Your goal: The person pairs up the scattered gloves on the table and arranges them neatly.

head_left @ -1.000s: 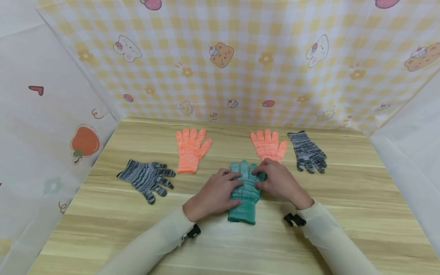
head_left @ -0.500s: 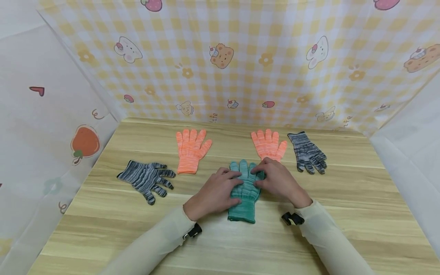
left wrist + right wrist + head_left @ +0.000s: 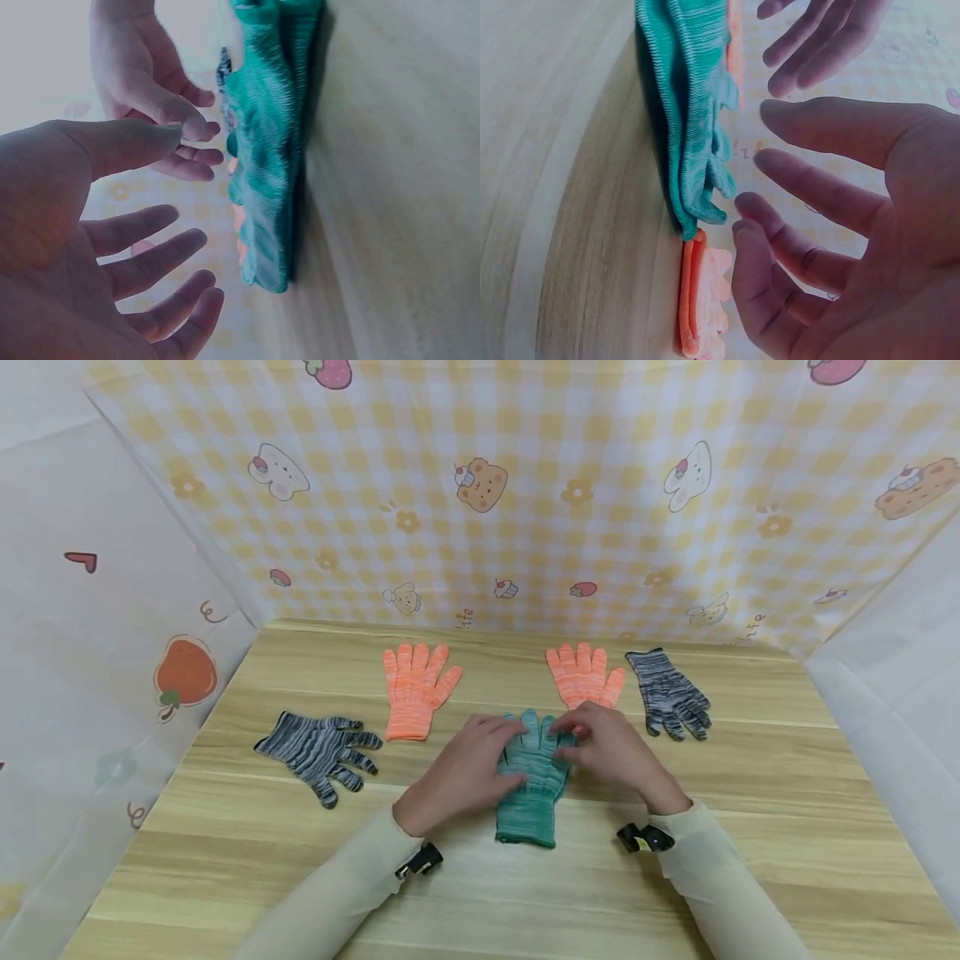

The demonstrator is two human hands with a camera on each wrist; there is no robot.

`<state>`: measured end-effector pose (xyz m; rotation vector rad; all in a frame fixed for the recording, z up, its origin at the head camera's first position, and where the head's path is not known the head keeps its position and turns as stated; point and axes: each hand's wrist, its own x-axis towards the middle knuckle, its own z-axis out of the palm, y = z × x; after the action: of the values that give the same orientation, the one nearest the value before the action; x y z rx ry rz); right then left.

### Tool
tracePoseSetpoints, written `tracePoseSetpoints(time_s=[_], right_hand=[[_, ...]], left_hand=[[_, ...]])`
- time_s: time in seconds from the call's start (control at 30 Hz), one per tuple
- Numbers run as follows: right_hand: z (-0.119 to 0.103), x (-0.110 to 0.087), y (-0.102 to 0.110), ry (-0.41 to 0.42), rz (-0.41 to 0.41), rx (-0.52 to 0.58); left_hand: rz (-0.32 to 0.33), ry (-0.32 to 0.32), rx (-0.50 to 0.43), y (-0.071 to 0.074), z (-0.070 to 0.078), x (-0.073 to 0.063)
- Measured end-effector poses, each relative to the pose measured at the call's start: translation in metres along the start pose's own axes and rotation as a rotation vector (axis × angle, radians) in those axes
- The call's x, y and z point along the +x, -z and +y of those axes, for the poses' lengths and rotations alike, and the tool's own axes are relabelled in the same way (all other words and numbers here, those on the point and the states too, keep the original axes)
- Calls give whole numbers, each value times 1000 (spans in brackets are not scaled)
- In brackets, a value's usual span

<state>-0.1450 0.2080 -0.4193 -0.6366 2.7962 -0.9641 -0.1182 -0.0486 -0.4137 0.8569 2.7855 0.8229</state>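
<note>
A green knit glove (image 3: 531,793) lies flat at the table's middle, its fingers toward the back. Seen from the side in the right wrist view, the green glove (image 3: 686,97) shows more than one layer; whether two gloves are stacked I cannot tell. Just above its left side hovers my left hand (image 3: 472,768), fingers loosely bent. My right hand (image 3: 611,752) hovers over its right edge, close to an orange glove (image 3: 585,677) whose cuff it partly covers. Both wrist views show a gap between the fingers and the green fabric, and neither hand holds anything.
Another orange glove (image 3: 416,689) lies back left. A grey-and-black striped glove (image 3: 318,752) rests at the left, and a second striped glove (image 3: 670,693) at the back right. Behind the wooden table (image 3: 480,910) hangs a yellow checked cloth (image 3: 540,460).
Both hands have lifted slightly off the green glove, which they were touching before. Their fingers have spread a little. The gloves stay in place.
</note>
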Motion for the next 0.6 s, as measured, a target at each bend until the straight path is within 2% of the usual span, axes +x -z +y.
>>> tracePoseSetpoints(time_s=[0.17,0.3,0.5,0.6], right_hand=[[3,-3,6,-11,46,105],[6,-5,12,-63,66,184],[9,-6,22,-153,82,237],[12,-6,28,-179,84,263]], left_hand=[[59,12,-88,4,-1,1],[98,32,-164,6,-2,0],[144,53,-283,9,-3,1],[148,51,-329,11,-4,3]])
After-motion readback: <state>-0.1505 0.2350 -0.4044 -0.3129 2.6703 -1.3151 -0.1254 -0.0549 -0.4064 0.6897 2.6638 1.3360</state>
